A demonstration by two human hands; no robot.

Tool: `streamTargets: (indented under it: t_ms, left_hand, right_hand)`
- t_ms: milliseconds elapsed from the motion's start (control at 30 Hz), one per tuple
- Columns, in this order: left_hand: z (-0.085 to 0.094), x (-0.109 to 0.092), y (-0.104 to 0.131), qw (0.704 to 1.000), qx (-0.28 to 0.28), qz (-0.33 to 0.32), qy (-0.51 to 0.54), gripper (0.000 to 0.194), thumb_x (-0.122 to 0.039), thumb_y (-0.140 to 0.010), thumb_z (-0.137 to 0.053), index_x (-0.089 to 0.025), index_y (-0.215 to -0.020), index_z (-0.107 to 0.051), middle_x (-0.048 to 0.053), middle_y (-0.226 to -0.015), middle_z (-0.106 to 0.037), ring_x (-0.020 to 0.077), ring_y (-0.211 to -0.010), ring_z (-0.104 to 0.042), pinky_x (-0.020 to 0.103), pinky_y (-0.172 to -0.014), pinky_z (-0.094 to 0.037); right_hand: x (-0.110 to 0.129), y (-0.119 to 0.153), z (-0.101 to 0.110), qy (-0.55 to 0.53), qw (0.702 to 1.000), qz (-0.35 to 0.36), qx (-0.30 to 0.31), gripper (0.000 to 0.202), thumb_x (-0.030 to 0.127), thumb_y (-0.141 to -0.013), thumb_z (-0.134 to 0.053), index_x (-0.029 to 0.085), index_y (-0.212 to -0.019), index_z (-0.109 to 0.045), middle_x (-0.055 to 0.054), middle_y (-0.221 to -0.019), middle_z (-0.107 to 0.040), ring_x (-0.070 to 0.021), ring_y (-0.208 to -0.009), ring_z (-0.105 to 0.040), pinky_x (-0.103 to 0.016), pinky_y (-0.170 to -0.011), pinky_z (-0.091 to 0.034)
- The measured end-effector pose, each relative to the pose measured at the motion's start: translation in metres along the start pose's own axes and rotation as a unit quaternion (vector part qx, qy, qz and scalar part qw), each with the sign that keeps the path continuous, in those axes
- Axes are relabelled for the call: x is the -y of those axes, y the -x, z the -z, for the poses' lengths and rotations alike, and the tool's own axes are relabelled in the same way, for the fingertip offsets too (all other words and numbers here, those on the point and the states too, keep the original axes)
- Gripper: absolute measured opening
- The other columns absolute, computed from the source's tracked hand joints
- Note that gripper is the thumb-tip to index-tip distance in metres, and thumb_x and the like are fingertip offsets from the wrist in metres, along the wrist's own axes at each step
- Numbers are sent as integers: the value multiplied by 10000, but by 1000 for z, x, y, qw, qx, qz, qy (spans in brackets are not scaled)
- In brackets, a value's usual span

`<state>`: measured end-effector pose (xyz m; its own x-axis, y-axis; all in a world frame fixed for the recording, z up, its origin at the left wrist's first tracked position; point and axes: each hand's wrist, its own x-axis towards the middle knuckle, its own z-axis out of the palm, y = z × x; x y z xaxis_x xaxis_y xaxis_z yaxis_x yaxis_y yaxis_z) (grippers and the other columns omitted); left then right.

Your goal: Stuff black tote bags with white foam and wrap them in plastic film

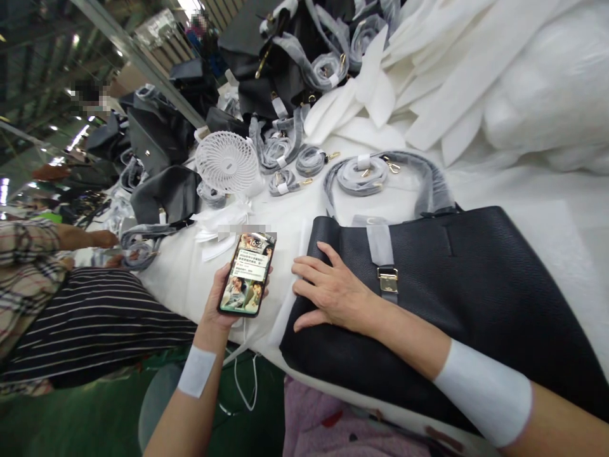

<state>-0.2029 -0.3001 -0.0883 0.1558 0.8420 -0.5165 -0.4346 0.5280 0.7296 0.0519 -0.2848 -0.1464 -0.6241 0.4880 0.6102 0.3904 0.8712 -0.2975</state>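
My left hand (223, 295) is wrapped around a smartphone (246, 279), its lit screen facing up and showing the time and notifications. Flat on the black leather handbag (428, 273) rests my right hand (335, 289), fingers spread over the bag's left side. The bag lies on its back. A gold clasp (388, 280) sits on its front strap, partly covered by white wrapping. Above the bag, its wrapped handle (435, 184) arches around a coiled strap (364, 174) with gold hooks.
A white fan (228, 162) stands on the white-covered table beyond the phone, near coiled straps (311, 160). More black bags (164, 193) lie at the back and left. White padding pieces (375, 108) are heaped at the back right. At left, a co-worker in a striped apron (95, 324) works.
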Motion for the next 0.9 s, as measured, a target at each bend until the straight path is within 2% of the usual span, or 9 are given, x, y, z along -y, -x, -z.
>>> streamTargets:
  t_ms: [400,500,600,667,700,733,833,867,900]
  left_hand:
    - [6,1,0,998,-46,-5,-32,552,-451,-833,-591,-117,-1269,-531,144,-1029,-719,266,-834,-708,401,-725,-594]
    - [6,0,-1,995,-71,-28,-69,541,-460,-801,-629,-134,-1225,-552,109,-976,-722,228,-770,-698,349,-683,-584]
    - [7,1,-5,978,-116,-84,-151,484,-463,-772,-665,-172,-1145,-568,36,-861,-703,152,-637,-646,269,-603,-538]
    - [6,4,-9,944,-155,-139,-256,408,-438,-756,-691,-194,-1061,-575,2,-819,-675,126,-620,-610,242,-594,-497]
    - [5,6,-11,913,-173,-168,-328,362,-416,-751,-699,-199,-1015,-580,-1,-823,-666,131,-658,-609,246,-620,-487]
    - [4,9,-13,871,-186,-197,-409,318,-390,-748,-703,-204,-978,-586,4,-844,-661,146,-718,-613,262,-664,-483]
    - [-1,20,-18,712,-188,-258,-625,264,-320,-741,-701,-214,-964,-609,32,-948,-655,215,-914,-601,359,-846,-460]
    - [-2,23,-19,671,-174,-264,-671,279,-311,-737,-706,-217,-983,-615,40,-977,-651,233,-950,-594,389,-888,-446]
    - [-3,25,-19,644,-158,-265,-700,295,-312,-741,-709,-219,-1005,-618,50,-1007,-646,246,-977,-588,411,-916,-435]
  right_hand:
    - [-1,-2,-2,8,1000,-2,0,540,702,-779,-572,186,-931,-616,-118,-1155,-635,-278,-1222,-486,-562,-1126,-137]
    - [-1,-2,-2,6,1000,-1,-3,535,698,-779,-575,184,-924,-617,-120,-1158,-633,-281,-1219,-492,-555,-1127,-136]
    - [-1,-2,-1,5,1000,-3,-1,533,696,-776,-582,184,-923,-619,-118,-1165,-636,-281,-1212,-500,-552,-1126,-139]
    - [0,-3,0,6,1000,-5,3,531,696,-781,-574,187,-924,-617,-112,-1174,-639,-273,-1212,-503,-546,-1129,-134]
    - [0,-3,0,6,1000,-5,4,530,696,-783,-571,188,-924,-617,-112,-1177,-641,-270,-1212,-505,-543,-1132,-131]
    - [1,-3,0,7,1000,-7,3,527,695,-786,-569,188,-924,-618,-113,-1180,-643,-269,-1212,-508,-542,-1135,-127]
    - [2,-4,0,4,1000,-12,-11,513,690,-798,-557,192,-900,-621,-122,-1172,-652,-276,-1201,-523,-547,-1140,-117]
    - [2,-5,-1,3,1000,-15,-14,507,688,-806,-545,192,-885,-620,-124,-1164,-655,-279,-1195,-529,-547,-1139,-119]
    - [2,-5,-1,0,1000,-17,-15,501,684,-816,-533,193,-870,-618,-123,-1153,-660,-281,-1190,-535,-547,-1139,-123]
